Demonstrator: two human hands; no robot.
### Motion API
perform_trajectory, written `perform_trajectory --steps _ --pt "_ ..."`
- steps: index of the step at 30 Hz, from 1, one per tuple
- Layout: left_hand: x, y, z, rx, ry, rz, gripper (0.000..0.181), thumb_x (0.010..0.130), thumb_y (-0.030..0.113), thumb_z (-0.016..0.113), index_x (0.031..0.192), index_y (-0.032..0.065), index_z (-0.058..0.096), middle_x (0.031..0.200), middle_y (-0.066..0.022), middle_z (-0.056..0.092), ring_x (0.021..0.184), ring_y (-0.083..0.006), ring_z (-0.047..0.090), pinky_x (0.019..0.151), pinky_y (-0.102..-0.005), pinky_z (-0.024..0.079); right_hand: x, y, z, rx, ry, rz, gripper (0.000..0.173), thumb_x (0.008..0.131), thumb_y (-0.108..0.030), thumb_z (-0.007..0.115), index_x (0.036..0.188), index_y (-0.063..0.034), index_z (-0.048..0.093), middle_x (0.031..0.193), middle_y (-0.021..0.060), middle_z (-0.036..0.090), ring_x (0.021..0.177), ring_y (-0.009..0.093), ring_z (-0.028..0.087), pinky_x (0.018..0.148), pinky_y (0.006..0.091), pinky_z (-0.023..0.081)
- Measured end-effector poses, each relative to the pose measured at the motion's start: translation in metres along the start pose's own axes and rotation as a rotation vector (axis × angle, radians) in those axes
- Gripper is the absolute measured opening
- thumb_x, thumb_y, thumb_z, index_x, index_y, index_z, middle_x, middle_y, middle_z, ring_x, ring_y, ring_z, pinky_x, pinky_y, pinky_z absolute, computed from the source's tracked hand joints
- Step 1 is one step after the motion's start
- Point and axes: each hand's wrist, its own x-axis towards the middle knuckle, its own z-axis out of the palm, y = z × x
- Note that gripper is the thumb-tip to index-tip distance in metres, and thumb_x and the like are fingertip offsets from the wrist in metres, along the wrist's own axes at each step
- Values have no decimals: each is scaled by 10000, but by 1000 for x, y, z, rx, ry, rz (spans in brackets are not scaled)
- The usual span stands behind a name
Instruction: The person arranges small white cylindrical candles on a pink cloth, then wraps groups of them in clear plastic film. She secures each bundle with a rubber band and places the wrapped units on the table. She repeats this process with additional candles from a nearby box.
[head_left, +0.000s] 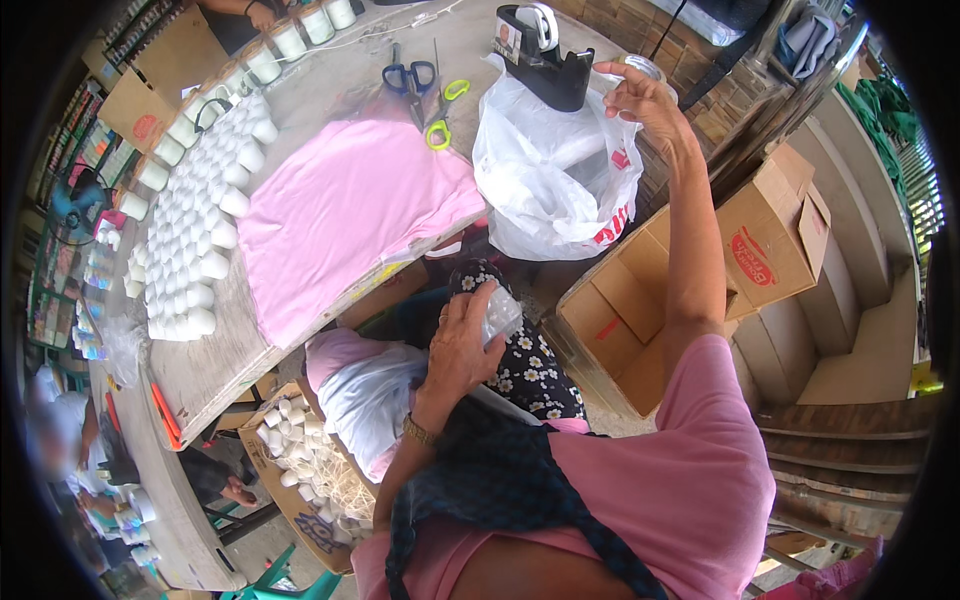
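My left hand (466, 341) holds a small clear plastic-wrapped item (502, 313) above my lap, over flowered black cloth. Up at the table's far right corner, my right hand (637, 96) is raised beside the cutter end of a black tape dispenser (551, 71); its fingers are partly bent, and whether a bit of tape is between them cannot be told. Under the dispenser lies a white plastic bag (555, 161). A pink cloth (360, 210) covers the table edge before me. Blue-handled scissors (409, 79) and lime-handled scissors (442, 124) lie beyond it.
Rows of small white cups or jars (199, 225) stand on the table's left, with larger jars (262, 61) behind. An open cardboard box (611, 330) is at my right; another box (277, 442), holding white pieces and straw-like filler, is low left. Other people work at the far left and top.
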Motion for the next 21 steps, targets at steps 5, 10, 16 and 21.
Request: perform_trajectory --steps 5,10,16,21 --pt "1 -1 0 -10 -12 -8 688 768 151 661 1400 120 391 1173 -190 509 1096 -409 513 932 -474 451 0 0 -1 -69 13 -100 467 843 5 618 1266 -194 633 702 -15 578 706 112 586 827 294 469" --pt "-1 0 0 -17 -23 -46 674 759 148 663 1384 107 414 1183 -209 517 1100 -414 513 951 -463 434 5 4 -2 -118 -31 -111 438 843 3 615 1241 -176 658 663 -22 560 676 117 578 789 300 492" --pt "-3 -1 2 -43 8 -48 670 755 152 663 1378 106 422 1182 -207 519 1088 -407 523 949 -466 432 15 8 -11 -271 -10 -183 469 845 43 574 1247 -183 657 641 -20 535 666 120 557 765 290 503" --pt "0 -3 3 -36 -5 -55 665 760 159 657 1379 105 420 1196 -203 517 1091 -408 524 950 -461 434 2 6 1 -108 17 -160 519 843 94 531 1265 -187 646 659 -20 535 680 121 553 785 286 494"
